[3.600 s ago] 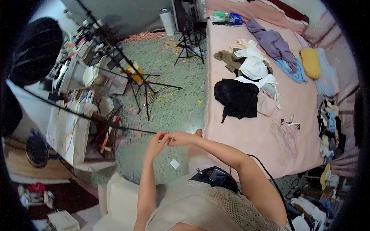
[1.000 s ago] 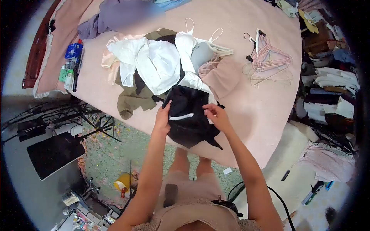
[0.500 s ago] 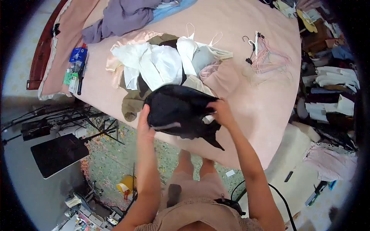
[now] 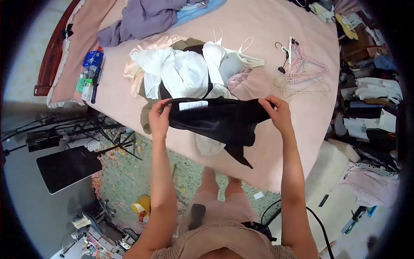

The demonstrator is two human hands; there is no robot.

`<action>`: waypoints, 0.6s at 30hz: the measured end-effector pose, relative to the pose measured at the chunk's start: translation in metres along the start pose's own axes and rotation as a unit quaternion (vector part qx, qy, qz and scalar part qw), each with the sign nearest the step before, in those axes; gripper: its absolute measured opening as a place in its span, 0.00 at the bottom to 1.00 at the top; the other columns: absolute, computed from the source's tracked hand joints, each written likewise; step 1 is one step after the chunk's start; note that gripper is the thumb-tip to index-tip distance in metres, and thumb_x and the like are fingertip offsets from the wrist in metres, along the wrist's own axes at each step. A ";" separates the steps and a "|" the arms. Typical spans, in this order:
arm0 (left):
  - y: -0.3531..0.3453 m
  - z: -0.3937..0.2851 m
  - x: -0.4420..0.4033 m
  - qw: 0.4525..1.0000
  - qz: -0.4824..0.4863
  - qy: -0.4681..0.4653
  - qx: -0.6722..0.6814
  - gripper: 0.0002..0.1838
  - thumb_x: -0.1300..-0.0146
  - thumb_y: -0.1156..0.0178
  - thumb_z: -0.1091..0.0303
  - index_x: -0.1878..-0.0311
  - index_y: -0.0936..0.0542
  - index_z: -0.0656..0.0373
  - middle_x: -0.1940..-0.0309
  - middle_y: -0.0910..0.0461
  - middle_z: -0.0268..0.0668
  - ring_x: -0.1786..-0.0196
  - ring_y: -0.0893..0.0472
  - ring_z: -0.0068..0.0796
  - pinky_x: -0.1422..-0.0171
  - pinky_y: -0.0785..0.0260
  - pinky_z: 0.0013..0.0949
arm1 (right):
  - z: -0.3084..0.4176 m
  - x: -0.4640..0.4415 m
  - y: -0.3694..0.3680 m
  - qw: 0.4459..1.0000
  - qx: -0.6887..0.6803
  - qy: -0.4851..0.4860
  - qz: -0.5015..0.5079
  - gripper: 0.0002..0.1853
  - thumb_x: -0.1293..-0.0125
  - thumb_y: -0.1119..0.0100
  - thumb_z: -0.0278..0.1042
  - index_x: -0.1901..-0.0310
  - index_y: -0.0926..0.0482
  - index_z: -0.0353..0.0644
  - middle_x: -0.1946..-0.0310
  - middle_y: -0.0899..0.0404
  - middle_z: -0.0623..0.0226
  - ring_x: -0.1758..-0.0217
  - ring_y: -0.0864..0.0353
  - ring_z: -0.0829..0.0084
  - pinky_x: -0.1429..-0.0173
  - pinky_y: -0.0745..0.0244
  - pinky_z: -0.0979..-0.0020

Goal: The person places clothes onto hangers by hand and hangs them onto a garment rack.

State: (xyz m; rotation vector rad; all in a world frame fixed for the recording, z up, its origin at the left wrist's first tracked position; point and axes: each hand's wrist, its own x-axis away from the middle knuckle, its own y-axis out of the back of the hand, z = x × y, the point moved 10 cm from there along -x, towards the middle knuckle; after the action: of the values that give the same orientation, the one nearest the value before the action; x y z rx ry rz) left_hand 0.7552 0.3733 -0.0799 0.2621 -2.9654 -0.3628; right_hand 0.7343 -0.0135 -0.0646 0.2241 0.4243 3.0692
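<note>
A shiny black garment (image 4: 215,120) with a white label along its upper edge hangs stretched between my two hands; its exact kind I cannot make out. My left hand (image 4: 159,117) pinches its left top corner, and my right hand (image 4: 277,112) grips the right top corner. A pointed black flap droops below it on the right. Just beyond lies a heap with a white garment (image 4: 181,71), a white strappy top (image 4: 214,58), a pink piece (image 4: 250,83) and an olive-brown piece (image 4: 146,118). Under the black garment, part of a whitish cloth (image 4: 210,145) shows.
Pink and white hangers (image 4: 306,69) lie on the pink bedspread (image 4: 276,159). Purple clothing (image 4: 144,21) is at the far side. Bottles and a blue pack (image 4: 92,59) sit by the left edge. A black panel on a stand (image 4: 69,168) is left; piled clothes (image 4: 371,90) fill the right.
The black garment went from bunched to stretched out sideways, its white label now showing. My right hand moved right and slightly up; my left hand moved up to the top corner.
</note>
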 end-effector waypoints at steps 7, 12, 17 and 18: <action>-0.029 -0.065 0.001 0.977 -0.027 -0.138 -0.159 0.11 0.43 0.38 0.71 0.57 0.20 0.62 0.61 0.22 0.44 0.60 0.22 0.37 0.53 0.30 0.32 | 0.066 -0.005 -0.010 0.997 -0.019 0.070 0.039 0.10 0.37 0.41 0.32 0.73 0.23 0.35 0.82 0.32 0.80 0.76 0.38 0.87 0.72 0.44 0.81; -0.159 -0.140 0.060 0.903 0.278 -0.295 -0.144 0.15 0.41 0.39 0.66 0.53 0.25 0.61 0.63 0.22 0.43 0.57 0.23 0.40 0.46 0.33 0.36 | 0.118 0.002 -0.043 0.983 -0.016 0.127 0.132 0.08 0.39 0.39 0.30 0.70 0.21 0.34 0.80 0.27 0.74 0.76 0.33 0.84 0.71 0.38 0.79; -0.124 -0.159 0.039 0.941 0.315 -0.121 -0.007 0.10 0.35 0.44 0.67 0.67 0.24 0.64 0.75 0.29 0.24 0.68 0.32 0.14 0.63 0.37 0.23 | 0.138 0.008 -0.030 0.971 0.098 0.126 0.180 0.11 0.47 0.31 0.34 0.71 0.20 0.36 0.80 0.27 0.68 0.72 0.29 0.77 0.66 0.34 0.74; -0.107 -0.164 0.031 0.951 0.289 -0.107 0.019 0.10 0.34 0.44 0.66 0.67 0.24 0.63 0.74 0.30 0.23 0.68 0.33 0.14 0.62 0.38 0.23 | 0.138 0.012 -0.035 0.962 0.101 0.127 0.219 0.16 0.52 0.27 0.40 0.73 0.22 0.35 0.81 0.29 0.64 0.71 0.29 0.71 0.64 0.33 0.71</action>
State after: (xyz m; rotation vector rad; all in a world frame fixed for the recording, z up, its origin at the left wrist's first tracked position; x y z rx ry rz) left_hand 0.7683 0.2279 0.0544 -0.6734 -3.0659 -0.2668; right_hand 0.7434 0.0577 0.0590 -0.0887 0.8018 3.5025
